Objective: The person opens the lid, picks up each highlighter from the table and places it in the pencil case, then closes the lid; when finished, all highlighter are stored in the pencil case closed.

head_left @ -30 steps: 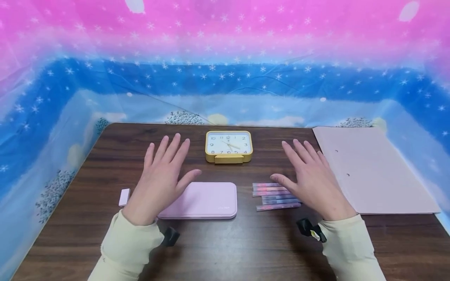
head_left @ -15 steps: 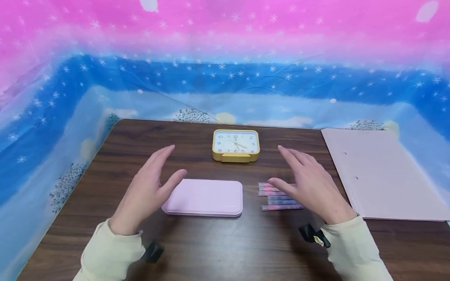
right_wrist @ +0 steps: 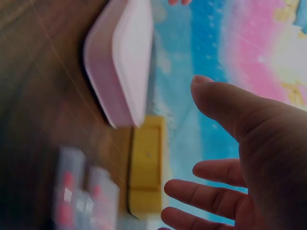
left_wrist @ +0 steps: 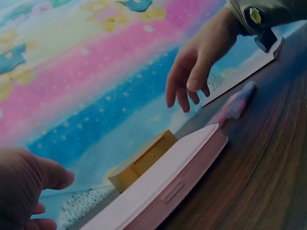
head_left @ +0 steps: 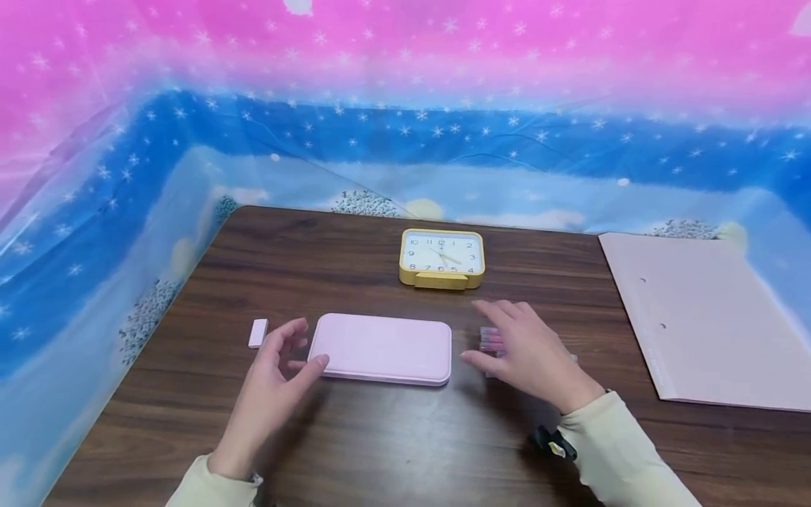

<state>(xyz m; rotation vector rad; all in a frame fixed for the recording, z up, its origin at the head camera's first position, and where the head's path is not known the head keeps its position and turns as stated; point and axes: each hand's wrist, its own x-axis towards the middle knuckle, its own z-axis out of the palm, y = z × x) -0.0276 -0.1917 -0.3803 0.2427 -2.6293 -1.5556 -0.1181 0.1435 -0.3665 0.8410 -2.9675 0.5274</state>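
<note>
A pale pink flat case (head_left: pixel 383 348) with rounded corners lies on the wooden table between the two hands. Beside its left end is my left hand (head_left: pixel 272 387), thumb over the near left corner and fingers loosely bent; contact is hard to tell. My right hand (head_left: pixel 529 352) hovers above several pens (head_left: pixel 491 339) to the right of the case, thumb and fingers spread, gripping nothing. In the right wrist view the pens (right_wrist: pixel 100 196) look blurred, and the hand partly hides them in the head view.
Behind the case stands a yellow alarm clock (head_left: pixel 441 259). A small white eraser-like block (head_left: pixel 258 333) lies left of the left hand. At the right is a large pale pink folder (head_left: pixel 709 324) with two small notches. Patterned cloth (head_left: pixel 405 134) surrounds the table's far sides.
Both hands have come down from spread poses above the table. My left hand has moved to the case's left end, my right hand inward over the pens. The head view has shifted left.
</note>
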